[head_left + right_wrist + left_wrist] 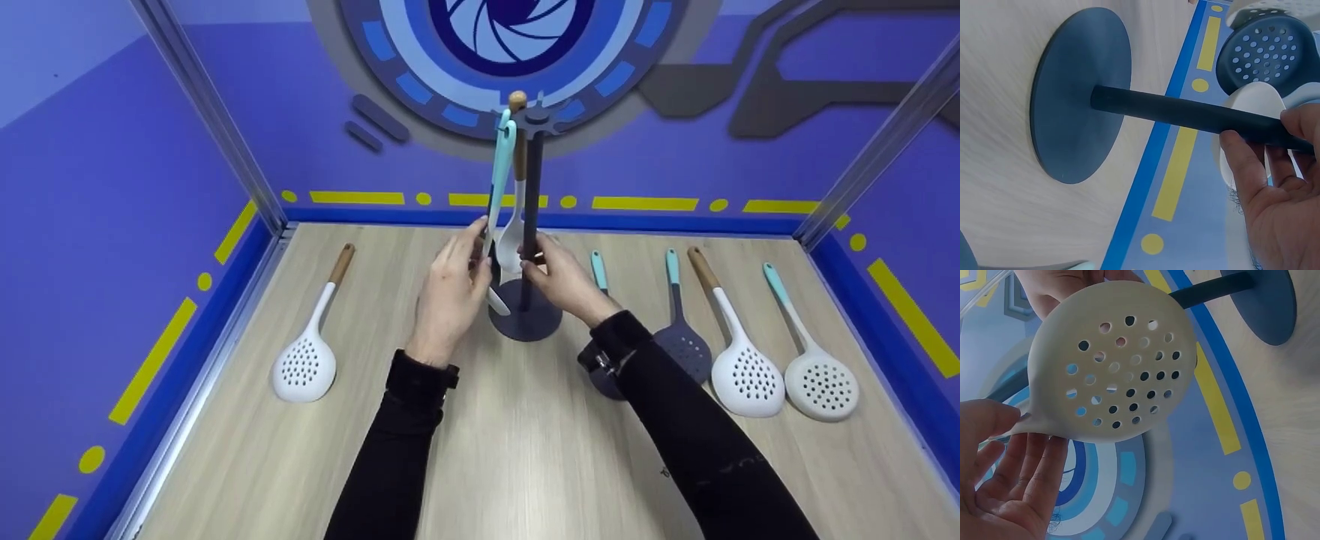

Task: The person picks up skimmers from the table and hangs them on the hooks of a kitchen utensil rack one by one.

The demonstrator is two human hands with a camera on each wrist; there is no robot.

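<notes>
A dark utensil stand [531,202] with a round base stands upright at the table's back middle. My right hand [566,277] grips its pole, the thumb and fingers on either side in the right wrist view. To the pole's left, my left hand [450,289] pinches the neck of a beige skimmer [1050,382] with a turquoise handle [504,157]. That handle reaches up beside the stand's hooks. Also at the stand are a white utensil [510,244] with a wooden handle and a dark perforated skimmer [1304,59]. How each handle meets its hook is too small to tell.
A white skimmer [320,352] with a wooden handle lies at the left. On the right lie a dark slotted turner [679,322], another white skimmer [724,375] and a beige skimmer [802,375]. The right forearm partly covers another dark utensil [598,270]. Printed walls enclose the table.
</notes>
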